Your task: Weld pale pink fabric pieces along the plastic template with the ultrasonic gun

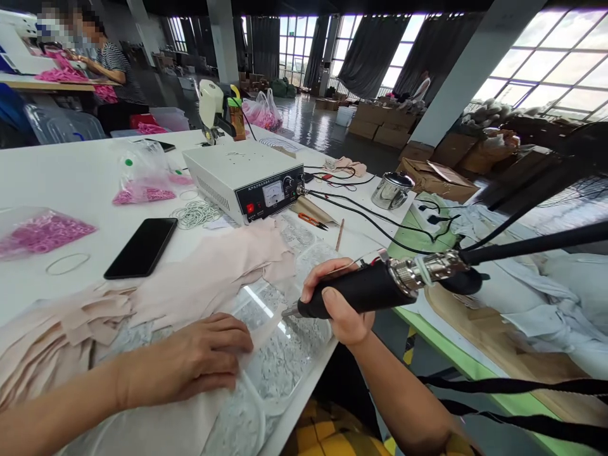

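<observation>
My left hand (pixel 204 354) lies palm down on pale pink fabric (pixel 180 418), its fingers stretched out flat. A narrow strip of this fabric runs from under the fingertips toward the tool. My right hand (pixel 349 316) is wrapped round a black ultrasonic hand tool (pixel 365 291), thumb on the near side. Its slim metal tip points left and down, at the strip's end; I cannot tell whether it touches. Beneath lies a clear template sheet (pixel 275 342) over a grey patterned surface. More pale pink fabric (pixel 213 259) spreads beyond my left hand, and cut pieces (pixel 52 342) are heaped at left.
A white control box (pixel 237 171) stands behind, cabled to the tool. Around it are a black phone (pixel 141 248), pale elastic loops (pixel 202 214), bags of pink bits (pixel 47 231), orange snips (pixel 312 220) and a metal mug (pixel 392 190). A person (pixel 114 63) sits far left.
</observation>
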The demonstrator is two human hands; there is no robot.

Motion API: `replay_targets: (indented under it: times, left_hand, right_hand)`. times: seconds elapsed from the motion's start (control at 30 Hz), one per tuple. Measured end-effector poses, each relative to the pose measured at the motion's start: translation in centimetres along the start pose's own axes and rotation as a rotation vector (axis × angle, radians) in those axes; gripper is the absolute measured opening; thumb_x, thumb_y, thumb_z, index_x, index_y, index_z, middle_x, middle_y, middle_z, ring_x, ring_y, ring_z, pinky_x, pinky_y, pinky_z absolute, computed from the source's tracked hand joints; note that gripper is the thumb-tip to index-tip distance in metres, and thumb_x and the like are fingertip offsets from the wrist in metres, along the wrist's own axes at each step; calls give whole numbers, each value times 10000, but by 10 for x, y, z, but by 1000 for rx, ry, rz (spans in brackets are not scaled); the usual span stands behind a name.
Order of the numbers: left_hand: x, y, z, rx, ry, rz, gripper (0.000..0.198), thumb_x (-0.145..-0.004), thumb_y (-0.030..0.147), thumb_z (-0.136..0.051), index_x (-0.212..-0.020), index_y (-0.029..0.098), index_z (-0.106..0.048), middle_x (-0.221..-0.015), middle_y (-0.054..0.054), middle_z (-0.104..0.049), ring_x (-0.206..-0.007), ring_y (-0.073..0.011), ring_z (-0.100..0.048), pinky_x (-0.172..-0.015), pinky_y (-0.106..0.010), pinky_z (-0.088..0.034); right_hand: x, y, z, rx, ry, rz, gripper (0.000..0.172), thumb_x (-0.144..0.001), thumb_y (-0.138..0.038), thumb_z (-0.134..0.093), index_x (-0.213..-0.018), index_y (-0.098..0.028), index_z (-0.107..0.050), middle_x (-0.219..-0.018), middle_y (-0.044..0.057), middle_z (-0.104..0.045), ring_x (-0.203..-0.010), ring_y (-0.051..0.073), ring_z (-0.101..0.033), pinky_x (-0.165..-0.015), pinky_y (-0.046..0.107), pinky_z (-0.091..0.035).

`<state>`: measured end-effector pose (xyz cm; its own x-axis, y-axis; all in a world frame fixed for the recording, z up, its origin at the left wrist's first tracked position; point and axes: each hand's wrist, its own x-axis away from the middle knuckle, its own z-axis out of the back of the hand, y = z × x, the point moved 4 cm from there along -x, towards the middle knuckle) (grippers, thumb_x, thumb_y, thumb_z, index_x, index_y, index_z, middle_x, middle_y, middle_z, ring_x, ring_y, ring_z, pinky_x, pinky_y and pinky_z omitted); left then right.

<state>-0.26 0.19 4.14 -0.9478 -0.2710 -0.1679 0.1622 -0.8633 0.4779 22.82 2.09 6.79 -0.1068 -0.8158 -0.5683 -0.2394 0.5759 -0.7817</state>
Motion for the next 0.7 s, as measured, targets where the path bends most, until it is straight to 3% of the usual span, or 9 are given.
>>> replay_targets:
  times: [0.37,0.5,0.7]
  left_hand:
    - [0,-1,-1,-56,29,10,150,-1032,202,-627,-892,208,-572,-1151,-75,-681,-1059,-217,-632,-980,-343,-497]
    - [-1,1,-1,-72,29,-27,149,-1019,227,-663,-886,209,-598,-1164,-65,-696,-1139,-229,-609,-1054,-360,-457]
    - [-5,7,4,-69,18,-71,196,-1005,126,-643,-835,223,-645,-1116,-35,-734,-1179,-211,-629,-1159,-357,-398]
  right_hand:
    - [-1,0,1,-31,0,-8,214,-847,-419,-745,-879,-222,-666,-720,7,-695,-529,159,-666,-521,324,-596]
    - [-1,0,2,-42,-4,-8,181,-851,-387,-748,-880,-224,-674,-722,2,-689,-530,153,-661,-508,309,-584]
    - [-3,0,0,-49,-11,-13,180,-850,-384,-757,-879,-225,-676,-725,0,-690,-526,152,-655,-501,305,-582]
